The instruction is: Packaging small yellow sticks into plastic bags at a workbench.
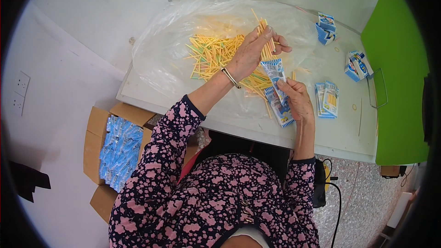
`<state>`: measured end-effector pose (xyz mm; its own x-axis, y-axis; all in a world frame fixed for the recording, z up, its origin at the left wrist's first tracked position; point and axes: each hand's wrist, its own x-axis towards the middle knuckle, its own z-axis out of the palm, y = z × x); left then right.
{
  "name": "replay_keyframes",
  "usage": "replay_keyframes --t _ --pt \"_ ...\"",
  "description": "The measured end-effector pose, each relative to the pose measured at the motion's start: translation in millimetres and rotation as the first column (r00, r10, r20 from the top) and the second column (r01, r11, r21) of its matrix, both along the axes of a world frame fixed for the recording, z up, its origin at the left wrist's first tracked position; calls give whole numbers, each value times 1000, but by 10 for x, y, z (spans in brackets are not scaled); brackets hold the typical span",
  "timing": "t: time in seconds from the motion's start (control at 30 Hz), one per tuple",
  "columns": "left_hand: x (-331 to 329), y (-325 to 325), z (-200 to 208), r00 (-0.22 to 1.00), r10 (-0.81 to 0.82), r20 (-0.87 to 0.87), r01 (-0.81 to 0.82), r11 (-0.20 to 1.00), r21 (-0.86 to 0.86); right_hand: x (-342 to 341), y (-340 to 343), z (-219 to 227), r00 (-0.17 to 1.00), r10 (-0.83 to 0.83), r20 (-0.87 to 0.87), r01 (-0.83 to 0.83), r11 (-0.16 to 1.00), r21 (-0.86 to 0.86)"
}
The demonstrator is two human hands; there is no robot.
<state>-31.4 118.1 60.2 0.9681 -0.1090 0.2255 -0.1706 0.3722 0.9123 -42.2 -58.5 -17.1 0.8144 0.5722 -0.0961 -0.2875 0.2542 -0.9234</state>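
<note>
My left hand [251,53] is closed around a bundle of thin yellow sticks [268,51], some of them pinkish. The bundle stands nearly upright, its lower ends at the top of a blue-and-white striped packet [274,70]. That packet is pinched between the thumb and fingers of my right hand [297,98]. Whether the stick ends are inside its mouth, I cannot tell. Below it, more blue packets [281,112] lie on the table near the front edge. Left of my hands spreads a loose pile of yellow, green and pink sticks [211,55] on a clear plastic bag [161,41].
Filled packets [328,98] lie right of my right hand. Farther back are a blue-and-white carton [358,65] and another striped blue-and-white package [325,28]. A green panel [395,73] borders the table's right side. Left of my lap, an open cardboard box [94,144] holds many blue packets.
</note>
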Motion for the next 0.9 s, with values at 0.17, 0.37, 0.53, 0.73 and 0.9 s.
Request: replay_keyframes --t 0.17,0.37,0.53,0.73,0.9 --pt "-49 -48 18 999 -25 28 24 999 34 3 -9 -35 999 49 -8 -48 996 78" --pt "-143 -107 -13 997 -32 77 25 996 82 -30 -27 -56 997 38 -63 -29 989 144" --pt "-177 -112 -24 993 42 113 -51 996 77 -40 -34 -68 997 32 -72 -23 992 127" --pt "-258 -127 -20 983 35 179 -55 993 106 -36 -53 -72 998 52 -45 -47 992 114" --pt "-281 -85 -59 978 2 208 -31 990 139 -60 -57 -49 998 38 -43 -34 996 78"
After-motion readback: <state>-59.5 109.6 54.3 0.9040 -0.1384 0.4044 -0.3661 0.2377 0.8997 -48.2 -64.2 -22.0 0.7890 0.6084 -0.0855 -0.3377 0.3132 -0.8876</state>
